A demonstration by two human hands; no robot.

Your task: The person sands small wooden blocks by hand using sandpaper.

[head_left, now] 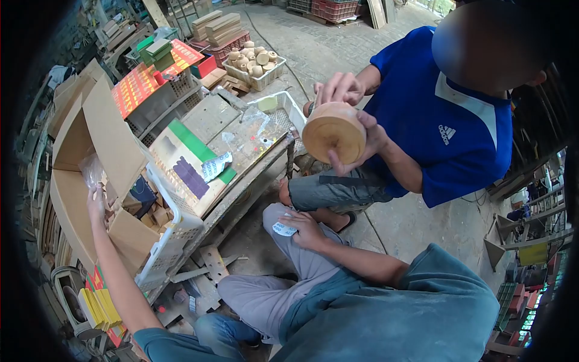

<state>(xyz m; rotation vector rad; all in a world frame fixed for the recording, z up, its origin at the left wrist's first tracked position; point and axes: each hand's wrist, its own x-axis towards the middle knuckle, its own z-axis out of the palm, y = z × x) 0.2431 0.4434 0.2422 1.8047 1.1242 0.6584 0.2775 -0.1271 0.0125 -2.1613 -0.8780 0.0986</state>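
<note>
Reaches into a box (pixel 69 208) with the left hand (pixel 96 206), near a clear bag (pixel 91 171), holds sandpaper (pixel 283 228) against a leg (pixel 304 260) with the right hand (pixel 309 231), and sits beside a table (pixel 208 117), opposite a co-worker (pixel 464 142) gripping a wooden piece (pixel 333 136).

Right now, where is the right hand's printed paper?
In the head view, the printed paper is just below centre, held in the right hand over the wearer's grey trouser knee.

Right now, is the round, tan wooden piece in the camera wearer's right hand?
No, the co-worker in blue holds the wooden piece; the right hand holds white, blue-printed paper.
</note>
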